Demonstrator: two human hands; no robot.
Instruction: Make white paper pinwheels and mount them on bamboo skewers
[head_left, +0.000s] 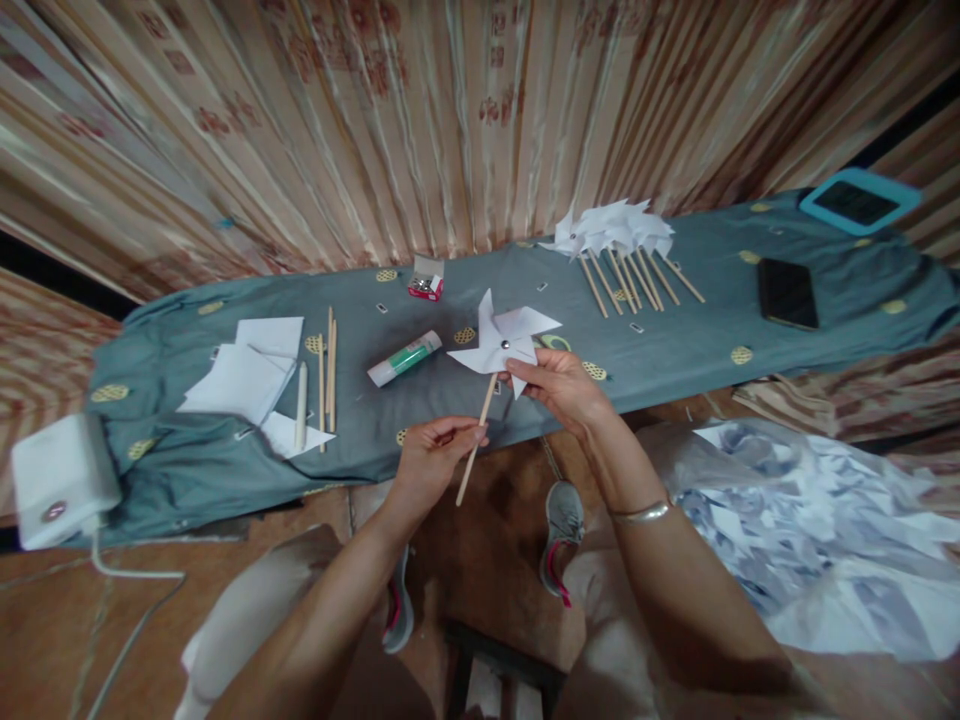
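Note:
A white paper pinwheel (491,340) with a silver pin at its centre is held up over the near edge of the cloth-covered table. My left hand (435,455) pinches its wooden stick (471,466) partway down. My right hand (559,385) grips the paper head from the lower right, thumb near the pin. Behind the pinwheel, partly hidden, lies something with green handles (556,343), perhaps scissors. To the left are a glue stick (405,358) with a green label and an open small red box (426,280) of pins.
Stacked white paper (251,370), a white marker-like stick (301,405) and wooden sticks (331,370) lie left. Several pinwheels (619,230) lie at the back right, beyond them a black phone (787,293) and blue-framed device (859,200). A bag of paper scraps (817,530) sits lower right.

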